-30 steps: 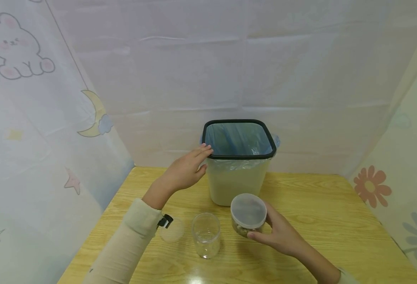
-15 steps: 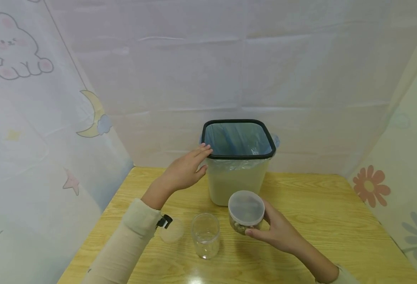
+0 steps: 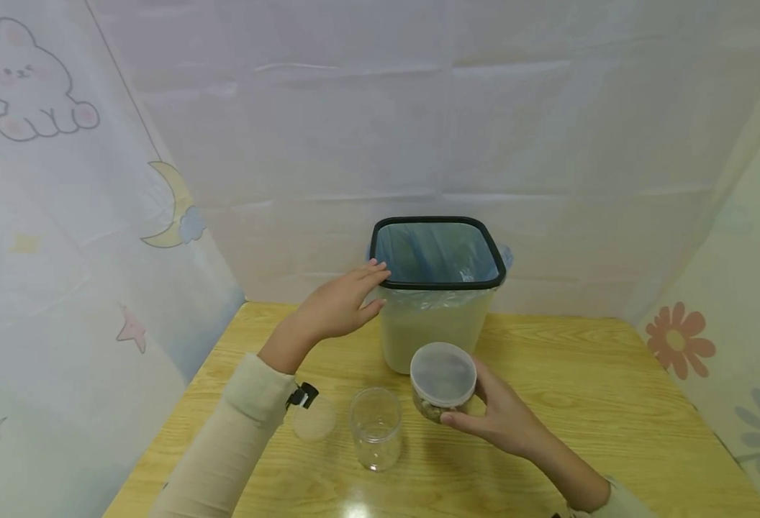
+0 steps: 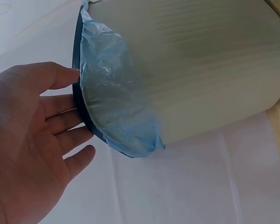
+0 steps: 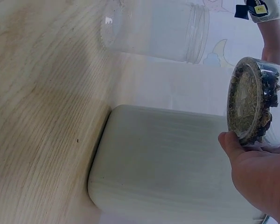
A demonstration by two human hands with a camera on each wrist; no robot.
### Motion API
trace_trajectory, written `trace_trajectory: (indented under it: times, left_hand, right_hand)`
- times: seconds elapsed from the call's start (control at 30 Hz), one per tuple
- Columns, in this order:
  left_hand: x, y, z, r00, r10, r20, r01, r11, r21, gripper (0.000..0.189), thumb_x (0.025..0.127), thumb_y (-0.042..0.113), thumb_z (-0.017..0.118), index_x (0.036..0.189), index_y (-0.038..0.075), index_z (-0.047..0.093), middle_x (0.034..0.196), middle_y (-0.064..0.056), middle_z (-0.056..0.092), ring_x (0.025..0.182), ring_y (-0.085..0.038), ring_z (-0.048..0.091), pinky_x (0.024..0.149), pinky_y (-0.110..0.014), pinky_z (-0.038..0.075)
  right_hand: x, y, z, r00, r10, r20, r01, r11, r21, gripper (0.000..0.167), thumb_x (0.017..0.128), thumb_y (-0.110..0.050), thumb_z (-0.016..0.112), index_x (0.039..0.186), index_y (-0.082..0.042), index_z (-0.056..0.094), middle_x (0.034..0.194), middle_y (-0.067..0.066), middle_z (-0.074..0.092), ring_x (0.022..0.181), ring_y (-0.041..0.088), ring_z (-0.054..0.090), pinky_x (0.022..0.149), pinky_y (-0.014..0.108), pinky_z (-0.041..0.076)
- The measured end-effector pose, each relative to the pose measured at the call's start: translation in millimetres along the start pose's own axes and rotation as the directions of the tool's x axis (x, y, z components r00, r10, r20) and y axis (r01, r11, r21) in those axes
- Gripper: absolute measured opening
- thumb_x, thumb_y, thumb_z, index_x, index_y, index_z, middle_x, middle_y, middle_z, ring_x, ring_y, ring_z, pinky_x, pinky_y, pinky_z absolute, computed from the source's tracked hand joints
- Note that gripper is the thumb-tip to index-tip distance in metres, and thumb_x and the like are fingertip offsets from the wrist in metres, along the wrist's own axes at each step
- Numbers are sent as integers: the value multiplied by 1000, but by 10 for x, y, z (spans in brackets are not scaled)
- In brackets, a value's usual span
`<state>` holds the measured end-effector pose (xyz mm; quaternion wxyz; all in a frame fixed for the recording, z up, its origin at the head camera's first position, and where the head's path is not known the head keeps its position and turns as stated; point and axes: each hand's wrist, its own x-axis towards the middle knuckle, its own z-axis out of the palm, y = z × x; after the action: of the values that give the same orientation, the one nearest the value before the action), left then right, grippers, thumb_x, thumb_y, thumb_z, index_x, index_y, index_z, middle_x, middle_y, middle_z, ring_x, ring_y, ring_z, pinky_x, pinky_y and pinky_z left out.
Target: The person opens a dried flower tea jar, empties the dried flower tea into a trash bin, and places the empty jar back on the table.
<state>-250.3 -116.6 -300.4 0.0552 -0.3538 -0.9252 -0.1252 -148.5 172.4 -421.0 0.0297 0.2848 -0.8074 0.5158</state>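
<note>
And there was the lidded jar point(image 3: 443, 374), raised above the surface point(image 3: 587, 410) in front of the bin point(image 3: 432, 324), the right hand point(image 3: 506, 424) with its grip curled round the side! The left hand point(image 3: 335, 306) had its grip unclenched, touching the black rim point(image 3: 441, 285). Good handling, I judged, meant holding level, firm without squeezing, clear of the clear jar point(image 3: 376, 432) nearby, and only light rim contact so the liner point(image 4: 116, 79) sat undisturbed.

Left grip point(image 4: 28, 135) touching rim point(image 4: 77, 90), blue liner point(image 4: 109, 74)
</note>
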Motion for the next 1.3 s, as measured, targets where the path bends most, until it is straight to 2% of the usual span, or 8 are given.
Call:
trace_trajectory:
  times: [0.13, 0.27, 0.5, 0.63, 0.93, 1.3]
  left_hand:
    - [2, 28, -18, 1000, 7, -16, -7, 1000, -22, 57, 105, 26, 57, 156, 7, 39, 162, -12, 34, 153, -25, 26, 121, -44, 29]
    - [-22, 110, -53, 998, 43, -40, -44, 999, -19, 55, 105, 25, 59, 154, 8, 43, 161, -11, 37, 152, -26, 28, 121, -44, 29]
    - [-89, 316, -112, 982, 173, -82, -166, 983, 82, 52, 103, 25, 62, 149, 7, 50, 154, -12, 47, 146, -28, 40, 118, -43, 36]
    - [-130, 421, -112, 969, 231, -86, -222, 969, 104, 53, 102, 27, 64, 149, 8, 50, 152, -10, 50, 145, -27, 42, 116, -41, 38]
    - [-204, 585, -107, 952, 305, -20, -304, 952, 41, 57, 101, 39, 62, 150, 12, 49, 153, -6, 49, 145, -24, 41, 116, -41, 38]
    - [-221, 697, -23, 932, 348, 97, -353, 935, 33, 65, 96, 46, 67, 151, 16, 49, 154, -1, 48, 142, -19, 44, 113, -36, 42]
  right_hand:
    - [21, -15, 17, 1000, 11, -2, -11, 1000, 9, 85, 84, -21, 85, 155, -20, 37, 141, 5, 53, 125, 21, 57, 103, 27, 48]
    - [35, -21, 32, 1000, 20, -6, -20, 1000, 12, 85, 84, -22, 86, 154, -18, 38, 142, 6, 53, 124, 19, 57, 102, 28, 49]
    - [67, -27, 61, 1000, 15, -18, -15, 1000, 6, 85, 84, -22, 86, 153, -16, 38, 140, 6, 54, 122, 22, 58, 101, 33, 51]
    - [83, -37, 76, 1000, 27, -15, -27, 1000, 8, 84, 84, -23, 86, 153, -16, 39, 139, 7, 55, 122, 25, 59, 100, 34, 51]
    - [102, -48, 98, 999, 47, 10, -47, 998, 28, 86, 84, -26, 85, 154, -17, 36, 140, 4, 54, 124, 24, 58, 102, 33, 51]
    - [113, -44, 101, 999, 28, 36, -30, 999, 46, 83, 87, -25, 83, 155, -17, 36, 142, 6, 52, 124, 21, 58, 100, 33, 52]
